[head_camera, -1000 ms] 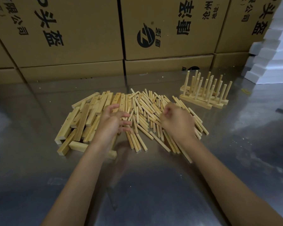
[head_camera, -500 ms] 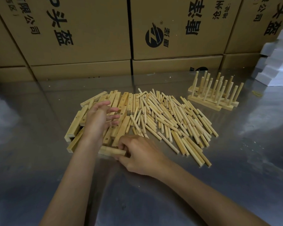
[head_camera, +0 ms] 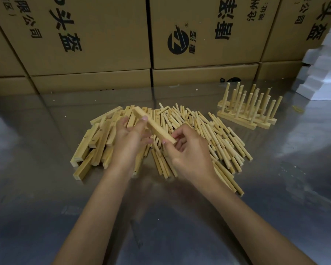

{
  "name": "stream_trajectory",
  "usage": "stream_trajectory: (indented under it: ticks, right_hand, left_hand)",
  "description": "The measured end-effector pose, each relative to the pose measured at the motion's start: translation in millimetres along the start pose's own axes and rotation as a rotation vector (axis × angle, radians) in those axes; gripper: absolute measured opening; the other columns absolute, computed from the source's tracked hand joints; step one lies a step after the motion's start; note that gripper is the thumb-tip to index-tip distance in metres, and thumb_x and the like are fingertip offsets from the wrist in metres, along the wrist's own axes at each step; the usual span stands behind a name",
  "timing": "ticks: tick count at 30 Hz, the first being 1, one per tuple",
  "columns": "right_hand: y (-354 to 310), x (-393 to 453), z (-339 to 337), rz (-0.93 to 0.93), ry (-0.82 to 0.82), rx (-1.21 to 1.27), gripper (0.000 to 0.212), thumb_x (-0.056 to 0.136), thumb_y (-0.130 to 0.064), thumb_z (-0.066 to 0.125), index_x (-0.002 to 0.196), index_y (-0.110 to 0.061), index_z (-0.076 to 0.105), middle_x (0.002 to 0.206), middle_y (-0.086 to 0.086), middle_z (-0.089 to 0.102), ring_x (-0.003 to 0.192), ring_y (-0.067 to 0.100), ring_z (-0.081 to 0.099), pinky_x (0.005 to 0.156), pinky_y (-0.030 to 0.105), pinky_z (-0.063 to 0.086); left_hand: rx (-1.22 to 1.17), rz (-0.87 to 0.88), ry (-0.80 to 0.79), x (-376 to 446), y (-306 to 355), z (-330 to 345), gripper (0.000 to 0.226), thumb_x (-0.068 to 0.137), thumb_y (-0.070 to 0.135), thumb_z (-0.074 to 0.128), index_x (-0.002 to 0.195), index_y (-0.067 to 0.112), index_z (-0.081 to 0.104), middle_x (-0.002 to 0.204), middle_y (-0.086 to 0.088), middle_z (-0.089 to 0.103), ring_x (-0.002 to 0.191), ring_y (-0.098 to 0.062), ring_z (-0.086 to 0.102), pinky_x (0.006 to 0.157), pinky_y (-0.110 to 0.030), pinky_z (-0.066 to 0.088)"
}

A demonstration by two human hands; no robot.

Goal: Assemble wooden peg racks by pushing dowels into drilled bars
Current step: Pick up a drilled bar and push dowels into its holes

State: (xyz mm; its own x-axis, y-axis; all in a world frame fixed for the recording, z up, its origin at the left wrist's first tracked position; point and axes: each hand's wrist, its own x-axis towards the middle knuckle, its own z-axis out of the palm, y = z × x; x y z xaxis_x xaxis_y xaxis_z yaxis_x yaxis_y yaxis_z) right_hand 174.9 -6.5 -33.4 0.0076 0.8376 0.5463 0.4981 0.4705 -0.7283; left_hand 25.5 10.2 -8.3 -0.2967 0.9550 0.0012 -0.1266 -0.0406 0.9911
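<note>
Lifted off the worktop since: pale square-section wooden bar (head_camera: 154, 127), gripped at both ends by left hand (head_camera: 131, 139) and right hand (head_camera: 187, 150). Judged light, stiff, best held endwise.

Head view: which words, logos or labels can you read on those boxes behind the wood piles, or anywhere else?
"头盔": large black print, left cardboard box.
"限公司": smaller print, same box, cut off by the frame.
"头盔" and "公司": right cardboard box.
"®": beside a round Z-like logo, middle cardboard box.
The other characters on the middle box are too skewed to read reliably.
Held bar: no markings visible.
</note>
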Motion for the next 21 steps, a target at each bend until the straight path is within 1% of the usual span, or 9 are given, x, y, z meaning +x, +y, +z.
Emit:
stream_trajectory:
  ticks: [1,3,5,6,8,11,13,17,21]
  right_hand:
    - [-1,-2,2,-0.11,-0.005,-0.072,0.017,0.088,-0.025,0.073,0.089,-0.019,0.057,0.081,-0.012,0.058,0.067,0.006,0.055,0.055,0.023,0.048]
    - [0,-6,4,-0.333,0.001,-0.244,0.017,0.089,-0.023,0.071,0.094,-0.017,0.056,0.089,-0.01,0.054,0.074,0.004,0.048,0.058,0.02,0.041]
    - [2,-6,4,-0.416,0.003,-0.309,0.02,0.088,-0.026,0.072,0.097,-0.017,0.057,0.094,-0.008,0.053,0.081,0.005,0.049,0.06,0.019,0.04]
    - [2,-6,3,-0.391,-0.01,-0.263,0.021,0.087,-0.03,0.073,0.098,-0.017,0.059,0.096,-0.009,0.054,0.083,0.006,0.051,0.06,0.02,0.042]
    - [0,-4,2,-0.264,-0.036,-0.064,0.02,0.087,-0.033,0.073,0.096,-0.018,0.064,0.097,-0.012,0.055,0.082,0.007,0.054,0.061,0.023,0.045]
    - [-1,3,-3,-0.069,-0.014,0.185,0.006,0.091,-0.025,0.069,0.09,-0.019,0.067,0.093,-0.012,0.062,0.082,0.011,0.059,0.064,0.019,0.045]
    - [2,9,-10,0.057,0.013,0.269,0.005,0.092,-0.021,0.065,0.089,-0.022,0.069,0.091,-0.012,0.066,0.085,0.008,0.06,0.067,0.016,0.047]
    - [18,23,-28,0.259,0.028,0.186,0.013,0.094,-0.015,0.06,0.093,-0.025,0.069,0.089,-0.015,0.066,0.08,-0.006,0.058,0.065,0.006,0.042]
    - [33,25,-37,0.337,-0.185,-0.042,0.013,0.092,-0.018,0.061,0.09,-0.027,0.07,0.084,-0.014,0.065,0.078,0.0,0.059,0.065,0.018,0.041]
  left_hand:
    - [-0.12,-0.062,-0.061,0,-1,1,0.06,0.097,0.029,0.066,0.149,0.019,0.036,0.123,-0.008,0.065,0.095,-0.019,0.074,0.076,-0.036,0.059]
    - [-0.254,-0.095,-0.147,1,-2,0,0.047,0.099,0.021,0.063,0.141,0.012,0.045,0.109,-0.013,0.069,0.088,-0.023,0.073,0.073,-0.036,0.06]
    - [-0.343,-0.088,-0.233,3,-1,-4,0.033,0.102,0.016,0.057,0.133,0.01,0.05,0.105,-0.013,0.071,0.086,-0.024,0.074,0.07,-0.036,0.06]
    - [-0.387,-0.085,-0.281,5,0,-6,0.028,0.103,0.014,0.054,0.13,0.012,0.052,0.108,-0.013,0.071,0.089,-0.025,0.075,0.071,-0.037,0.061]
    - [-0.465,-0.082,-0.369,6,2,-10,0.03,0.102,0.011,0.05,0.132,0.016,0.05,0.118,-0.014,0.071,0.101,-0.028,0.073,0.075,-0.041,0.061]
    - [-0.538,-0.09,-0.436,7,3,-13,0.043,0.098,0.008,0.052,0.139,0.021,0.045,0.125,-0.016,0.07,0.114,-0.035,0.068,0.086,-0.047,0.06]
    - [-0.55,-0.095,-0.462,7,3,-14,0.046,0.098,0.006,0.051,0.141,0.021,0.043,0.126,-0.017,0.069,0.116,-0.037,0.067,0.088,-0.049,0.059]
    - [-0.482,-0.079,-0.424,8,3,-15,0.045,0.101,0.009,0.051,0.144,0.017,0.043,0.124,-0.014,0.071,0.108,-0.031,0.071,0.082,-0.043,0.06]
    - [-0.355,-0.075,-0.344,10,1,-16,0.04,0.101,0.018,0.055,0.141,0.014,0.05,0.117,-0.008,0.073,0.085,-0.018,0.071,0.077,-0.037,0.06]
